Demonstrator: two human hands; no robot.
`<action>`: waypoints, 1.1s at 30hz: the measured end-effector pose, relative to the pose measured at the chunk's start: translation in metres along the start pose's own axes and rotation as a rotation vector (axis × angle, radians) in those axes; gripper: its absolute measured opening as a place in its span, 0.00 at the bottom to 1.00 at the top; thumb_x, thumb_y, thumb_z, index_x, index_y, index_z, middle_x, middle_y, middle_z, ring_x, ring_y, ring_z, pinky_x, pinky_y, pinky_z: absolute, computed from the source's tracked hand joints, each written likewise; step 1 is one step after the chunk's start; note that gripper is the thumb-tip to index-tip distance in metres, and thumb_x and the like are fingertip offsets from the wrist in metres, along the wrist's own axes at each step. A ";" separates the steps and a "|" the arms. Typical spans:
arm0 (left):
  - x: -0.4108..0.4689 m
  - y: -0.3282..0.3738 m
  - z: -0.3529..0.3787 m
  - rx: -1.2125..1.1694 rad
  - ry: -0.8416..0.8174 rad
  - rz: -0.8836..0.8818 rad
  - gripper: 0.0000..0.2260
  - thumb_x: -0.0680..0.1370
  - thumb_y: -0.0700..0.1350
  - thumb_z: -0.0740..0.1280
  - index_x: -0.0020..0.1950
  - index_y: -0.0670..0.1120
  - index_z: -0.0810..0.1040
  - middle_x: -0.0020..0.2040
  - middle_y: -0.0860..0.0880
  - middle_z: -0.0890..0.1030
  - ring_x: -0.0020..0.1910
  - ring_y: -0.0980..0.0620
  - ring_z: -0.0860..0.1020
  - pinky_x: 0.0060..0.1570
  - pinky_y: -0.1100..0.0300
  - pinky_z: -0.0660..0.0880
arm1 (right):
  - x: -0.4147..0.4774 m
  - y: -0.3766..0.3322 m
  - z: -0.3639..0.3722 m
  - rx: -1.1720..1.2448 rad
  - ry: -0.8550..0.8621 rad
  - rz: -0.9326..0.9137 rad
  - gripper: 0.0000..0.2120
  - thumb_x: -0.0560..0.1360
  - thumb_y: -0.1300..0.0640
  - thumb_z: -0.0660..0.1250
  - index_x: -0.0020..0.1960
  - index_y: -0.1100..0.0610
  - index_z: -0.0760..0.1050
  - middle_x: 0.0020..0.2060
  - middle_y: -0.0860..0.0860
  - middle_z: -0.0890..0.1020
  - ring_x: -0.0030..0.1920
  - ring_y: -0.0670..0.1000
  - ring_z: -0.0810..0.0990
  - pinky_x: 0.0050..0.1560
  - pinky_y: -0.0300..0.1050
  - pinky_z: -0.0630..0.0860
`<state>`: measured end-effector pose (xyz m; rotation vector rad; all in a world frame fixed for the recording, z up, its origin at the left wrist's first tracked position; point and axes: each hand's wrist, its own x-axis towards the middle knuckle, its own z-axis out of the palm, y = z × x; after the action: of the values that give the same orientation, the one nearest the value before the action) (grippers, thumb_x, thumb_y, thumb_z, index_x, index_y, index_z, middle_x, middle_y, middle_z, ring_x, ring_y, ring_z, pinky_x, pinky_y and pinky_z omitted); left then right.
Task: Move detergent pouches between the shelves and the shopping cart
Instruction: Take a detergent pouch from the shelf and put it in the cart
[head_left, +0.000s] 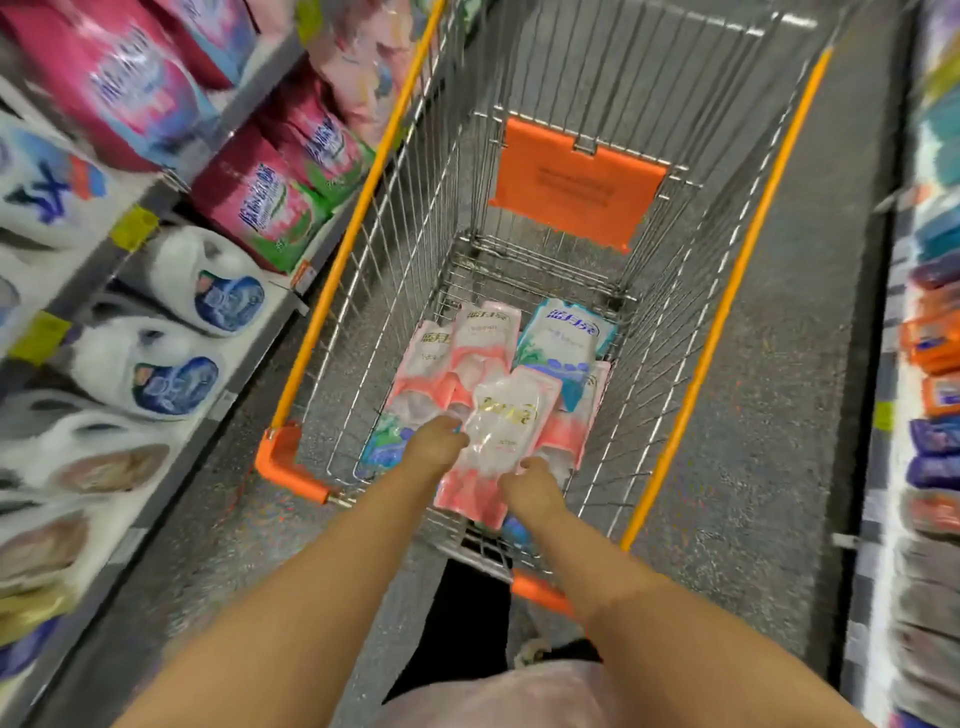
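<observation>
Blue characters reading 蓝月亮 head the pink pouches (480, 343) and the teal-and-white pouch (563, 343) lying flat on the floor of the shopping cart (358, 218). The pink-and-white pouch (498, 431) on top of them, at the cart's near end, carries gold lettering too blurred to read. The orange flap (576, 176) at the cart's far end has dark print that cannot be made out. Left of the cart, the magenta bags (260, 208) on the shelves (234, 109) show blue-and-white lettering smeared by motion. The pink-and-white pouch lies between the two hands, inside the cart. The left hand (436, 441) grasps its left edge with fingers curled in. The right hand (535, 483) grasps its lower right edge the same way. Both sets of fingertips are hidden against or under the pouch.
</observation>
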<state>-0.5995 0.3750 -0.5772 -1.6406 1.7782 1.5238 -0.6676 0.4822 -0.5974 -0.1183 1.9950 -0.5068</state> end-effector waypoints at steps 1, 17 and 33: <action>-0.016 0.001 0.000 -0.052 0.031 0.041 0.15 0.77 0.37 0.62 0.64 0.38 0.74 0.63 0.38 0.75 0.55 0.46 0.75 0.46 0.67 0.72 | -0.010 -0.001 -0.001 0.011 0.008 -0.041 0.22 0.76 0.59 0.62 0.68 0.62 0.64 0.63 0.60 0.75 0.60 0.58 0.75 0.53 0.42 0.71; -0.306 -0.072 -0.054 -0.709 0.573 0.511 0.12 0.76 0.41 0.63 0.60 0.46 0.76 0.43 0.48 0.80 0.38 0.54 0.78 0.30 0.63 0.69 | -0.266 -0.020 0.030 0.400 0.136 -0.808 0.09 0.74 0.61 0.62 0.51 0.55 0.78 0.45 0.53 0.81 0.47 0.53 0.78 0.46 0.43 0.72; -0.462 -0.223 -0.308 -0.657 0.987 0.861 0.08 0.78 0.38 0.61 0.49 0.50 0.76 0.44 0.53 0.81 0.44 0.60 0.79 0.33 0.77 0.71 | -0.488 -0.147 0.238 0.499 -0.121 -1.339 0.08 0.77 0.59 0.63 0.42 0.48 0.74 0.41 0.48 0.80 0.46 0.50 0.79 0.49 0.46 0.75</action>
<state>-0.1335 0.4251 -0.2054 -2.3757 3.0241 1.9414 -0.2520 0.4230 -0.2230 -1.1610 1.3664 -1.7425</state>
